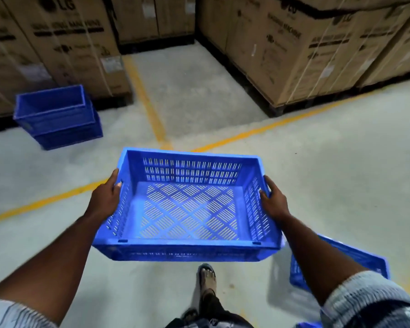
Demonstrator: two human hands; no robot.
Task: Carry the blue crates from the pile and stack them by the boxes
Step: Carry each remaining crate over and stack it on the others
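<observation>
Overhead, rectangular slotted plastic crate (187, 207), hand-held

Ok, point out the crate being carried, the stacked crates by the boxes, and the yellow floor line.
carried crate (189, 207): head view, slotted floor inside it.
stacked crates (57, 119): head view, front wall of the upper one.
yellow floor line (149, 105): head view, stripe running toward the boxes.

Grey concrete floor (329, 185), yellow lines (152, 107) crossing it — two stacked blue crates (57, 117) sit far left, against the cardboard boxes (294, 48). Another blue crate (355, 256) lies near right — a sandalled foot (207, 276) planted centre.
</observation>
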